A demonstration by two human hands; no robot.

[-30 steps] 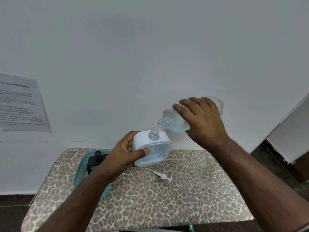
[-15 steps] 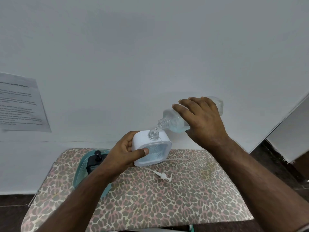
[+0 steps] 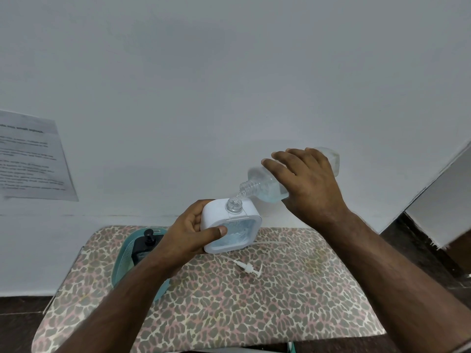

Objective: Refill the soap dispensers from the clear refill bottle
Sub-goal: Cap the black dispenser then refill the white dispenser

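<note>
Two hands work above the leopard-print table: the right hand, palm down, clasps the tilted clear refill bottle — neck over, perhaps touching, the open mouth of the white square soap dispenser — gripped upright by the left hand.

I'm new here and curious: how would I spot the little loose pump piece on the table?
Start at the leopard-print table against the white wall. Just in front of the white soap dispenser that the left hand holds, the pump head lies flat on the cloth. It is the only small white loose part, trailing a thin tube.
</note>
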